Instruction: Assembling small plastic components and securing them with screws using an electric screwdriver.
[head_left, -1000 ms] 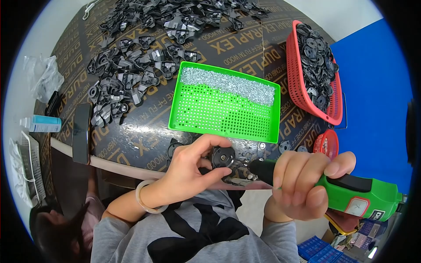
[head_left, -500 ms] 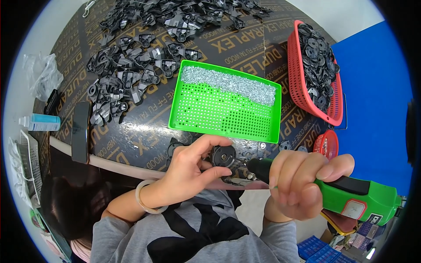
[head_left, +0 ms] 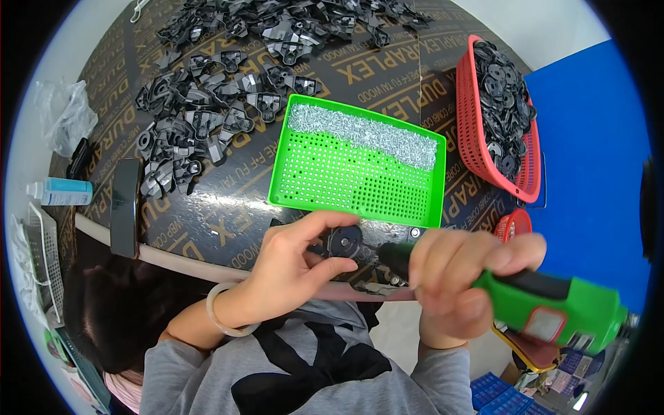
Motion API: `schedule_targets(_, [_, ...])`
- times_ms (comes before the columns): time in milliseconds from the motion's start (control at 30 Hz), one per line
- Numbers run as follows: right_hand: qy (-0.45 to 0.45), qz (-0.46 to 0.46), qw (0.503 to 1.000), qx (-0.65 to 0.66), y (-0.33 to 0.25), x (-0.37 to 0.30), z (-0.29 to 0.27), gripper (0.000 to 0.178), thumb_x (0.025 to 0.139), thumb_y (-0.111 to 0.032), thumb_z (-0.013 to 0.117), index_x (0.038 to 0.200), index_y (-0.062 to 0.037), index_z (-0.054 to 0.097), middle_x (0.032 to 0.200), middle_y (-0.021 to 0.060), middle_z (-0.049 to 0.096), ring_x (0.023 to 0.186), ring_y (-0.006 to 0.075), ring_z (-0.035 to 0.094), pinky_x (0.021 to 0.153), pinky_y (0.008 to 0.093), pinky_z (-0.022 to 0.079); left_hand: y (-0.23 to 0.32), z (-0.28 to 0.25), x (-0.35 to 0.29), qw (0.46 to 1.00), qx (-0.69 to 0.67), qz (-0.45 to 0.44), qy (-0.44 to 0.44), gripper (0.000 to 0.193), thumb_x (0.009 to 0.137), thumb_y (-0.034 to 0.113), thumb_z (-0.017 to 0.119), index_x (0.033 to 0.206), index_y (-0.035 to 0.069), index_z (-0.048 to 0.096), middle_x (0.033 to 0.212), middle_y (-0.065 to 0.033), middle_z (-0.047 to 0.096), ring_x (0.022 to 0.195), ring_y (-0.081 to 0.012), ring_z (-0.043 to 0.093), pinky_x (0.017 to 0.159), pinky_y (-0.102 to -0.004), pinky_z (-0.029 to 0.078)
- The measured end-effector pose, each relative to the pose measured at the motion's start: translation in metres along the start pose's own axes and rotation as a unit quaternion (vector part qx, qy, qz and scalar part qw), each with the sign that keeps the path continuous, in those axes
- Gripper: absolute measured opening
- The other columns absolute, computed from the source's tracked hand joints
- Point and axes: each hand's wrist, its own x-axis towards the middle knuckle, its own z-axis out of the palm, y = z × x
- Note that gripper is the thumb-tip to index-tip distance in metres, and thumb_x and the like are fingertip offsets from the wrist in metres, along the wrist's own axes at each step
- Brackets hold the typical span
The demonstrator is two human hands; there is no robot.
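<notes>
Black plastic fills most of the head view: a loose heap of moulded parts (head_left: 207,117) spreads over the far left of the dark printed tabletop (head_left: 415,76), and a red basket (head_left: 477,149) at the far right holds round black discs (head_left: 508,104). Between them sits a green perforated tray (head_left: 346,176) with a band of small silver screws (head_left: 366,133) along its far edge. At the near edge of the table the left hand (head_left: 290,266) curls around a black round part (head_left: 344,242), thumb and forefinger pinching it from either side so it sits just off the table lip. The right hand (head_left: 449,280) is wrapped closed round a green electric screwdriver (head_left: 553,304), its dark nose pointing left at the part; whether the bit already touches a screw is hidden by the fingers. Driving the screw well seems to call for the tool kept in line with the hole, the part braced firmly by the left fingers, and pressure held steady so the bit does not slip out or mar the plastic.
</notes>
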Motion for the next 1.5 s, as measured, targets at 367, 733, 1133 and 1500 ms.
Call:
schedule_targets(367, [0.15,-0.012,0.981,-0.119,0.063,0.03,-0.035,0.03,0.085,0.0,0.064,0.108,-0.0009,0.045,0.06,0.0032,0.049,0.046,0.0094,0.046,0.049,0.0267,0.044,0.009,-0.012,-0.005,1.0,-0.019,0.006,0.016,0.05,0.076,-0.009,0.073,0.123,-0.002,0.058,0.114,-0.0105,0.06,0.093,-0.0122,0.061,0.071,-0.025,0.063])
schedule_targets(733, [0.16,-0.006,0.98,-0.115,0.069,0.031,-0.035,0.027,0.086,0.0,0.061,0.108,-0.0008,0.044,0.057,0.0031,0.048,0.045,0.0097,0.043,0.051,0.029,0.045,0.009,-0.015,-0.006,0.998,-0.046,-0.004,0.037,0.05,0.077,-0.01,0.073,0.124,-0.002,0.058,0.106,-0.0089,0.061,0.089,-0.0101,0.061,0.073,-0.026,0.061])
schedule_targets(1133, [0.123,-0.046,0.991,-0.028,0.014,0.028,-0.018,0.033,0.089,-0.012,0.062,0.115,-0.0111,0.043,0.06,-0.0002,0.044,0.046,0.0125,0.043,0.048,0.0316,0.041,-0.002,-0.012,-0.003,0.999,0.01,0.005,0.038,0.05,0.075,-0.003,0.077,0.122,0.002,0.06,0.088,-0.0063,0.062,0.077,-0.008,0.06,0.066,-0.0249,0.06])
schedule_targets(1500, [0.053,0.01,0.997,0.055,-0.003,0.007,0.012,0.042,0.09,-0.009,0.067,0.118,-0.0108,0.036,0.067,0.006,0.054,0.053,0.0182,0.052,0.055,0.038,0.047,-0.002,-0.006,0.0,1.0,0.02,0.017,0.015,0.049,0.074,-0.001,0.078,0.12,0.0,0.06,0.09,-0.0089,0.067,0.071,-0.0097,0.064,0.063,-0.0246,0.054])
